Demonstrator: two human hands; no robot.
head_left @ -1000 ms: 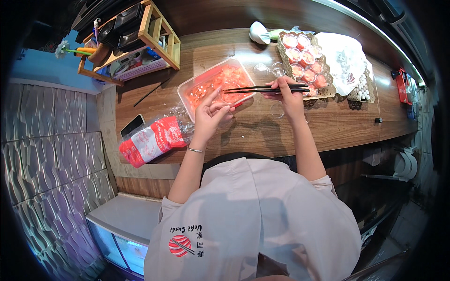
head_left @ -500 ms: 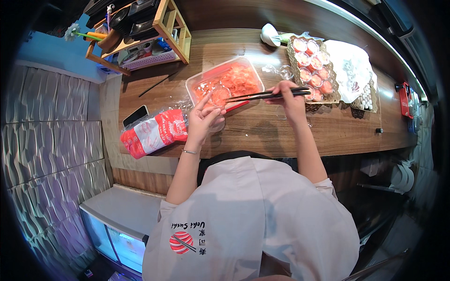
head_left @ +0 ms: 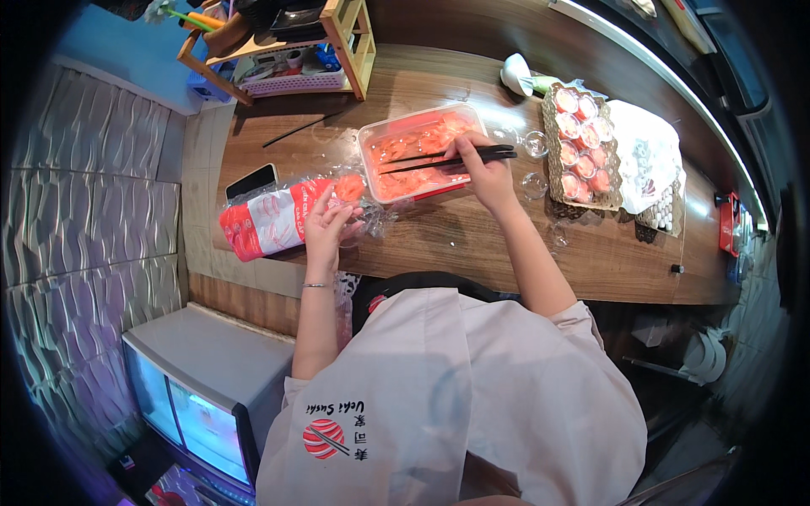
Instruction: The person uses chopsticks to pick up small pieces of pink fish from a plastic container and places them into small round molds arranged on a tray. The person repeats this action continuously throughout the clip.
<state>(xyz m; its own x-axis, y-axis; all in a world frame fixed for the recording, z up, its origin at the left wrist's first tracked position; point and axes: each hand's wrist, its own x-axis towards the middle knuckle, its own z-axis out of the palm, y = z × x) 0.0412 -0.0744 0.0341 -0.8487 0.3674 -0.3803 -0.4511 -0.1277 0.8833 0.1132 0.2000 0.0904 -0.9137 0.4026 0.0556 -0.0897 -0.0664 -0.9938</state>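
Observation:
Between the fingers of my left hand is a small clear cup with orange-pink shreds in it, probably pickled ginger. It is just left of a rectangular clear tub that has more of the same shreds in it. My right hand is closed around a pair of black chopsticks. Their tips reach down into the shreds at the tub's left side. Under and behind my left hand lies a red and white plastic bag.
Beyond my right hand stand clear cups and a brown egg-carton tray of filled cups. A white plastic bag and a white funnel-shaped thing lie farther back. At left are a phone, a thin black stick and a wooden rack.
My left hand has carried the cup leftward, from over the tub to above the red and white bag. My right hand has moved left and the chopstick tips now dip into the shreds.

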